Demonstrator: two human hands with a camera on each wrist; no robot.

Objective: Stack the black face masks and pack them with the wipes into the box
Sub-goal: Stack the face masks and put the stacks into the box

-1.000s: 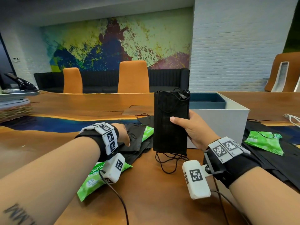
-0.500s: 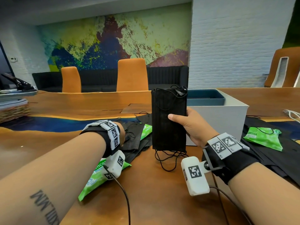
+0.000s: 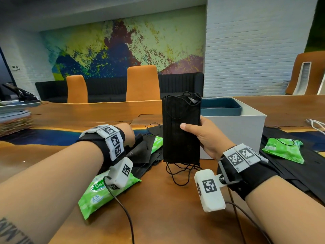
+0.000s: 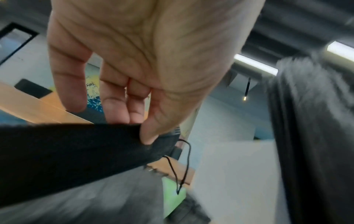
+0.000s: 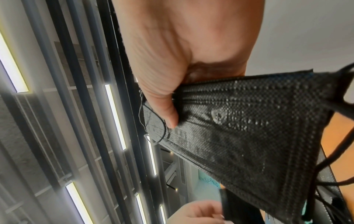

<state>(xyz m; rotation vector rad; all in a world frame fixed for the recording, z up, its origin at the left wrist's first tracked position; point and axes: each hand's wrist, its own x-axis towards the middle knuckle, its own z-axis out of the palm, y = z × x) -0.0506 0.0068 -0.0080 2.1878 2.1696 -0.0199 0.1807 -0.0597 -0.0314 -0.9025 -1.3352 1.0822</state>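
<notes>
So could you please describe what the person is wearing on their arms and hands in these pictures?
Both arms are bare, with no sleeves. Each wrist has a black strap topped by white blocks printed with black square code markers. A white rounded camera housing with its own marker hangs under each wrist, trailing a thin black cable. The left forearm has a dark lettered tattoo. The hands are ungloved.

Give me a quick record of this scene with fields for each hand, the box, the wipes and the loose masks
right hand: holds the mask stack upright above the table, thumb on its front
left hand: pinches one black mask at the left pile
box: white, open, behind the stack; contents hidden
wipes: green wipes pack under the left wrist, second green pack right of the box
loose masks: black, spread right of the box
</notes>
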